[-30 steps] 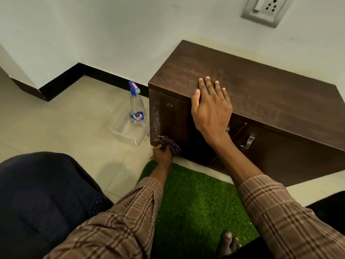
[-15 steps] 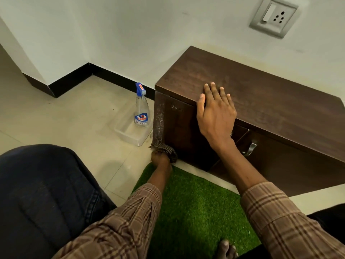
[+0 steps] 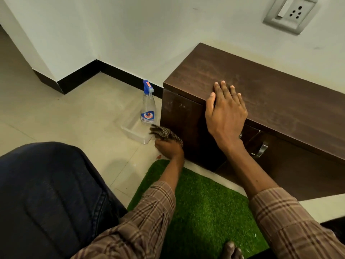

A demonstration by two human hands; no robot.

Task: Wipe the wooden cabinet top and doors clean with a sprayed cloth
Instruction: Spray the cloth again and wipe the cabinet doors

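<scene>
Head view: left hand (image 3: pixel 169 147) bunches the checked brown cloth (image 3: pixel 164 134) at the dark wooden cabinet (image 3: pixel 280 101)'s lower left front corner; right hand (image 3: pixel 226 113) lies flat, fingers straight, on its top edge; a wide stroke might topple the clear spray bottle (image 3: pixel 148 107) nearby.

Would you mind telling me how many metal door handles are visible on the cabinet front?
2. One handle peeks out just behind the right hand's wrist; the other handle hangs further right on the next door. Others may be hidden beyond the frame's right edge.
</scene>
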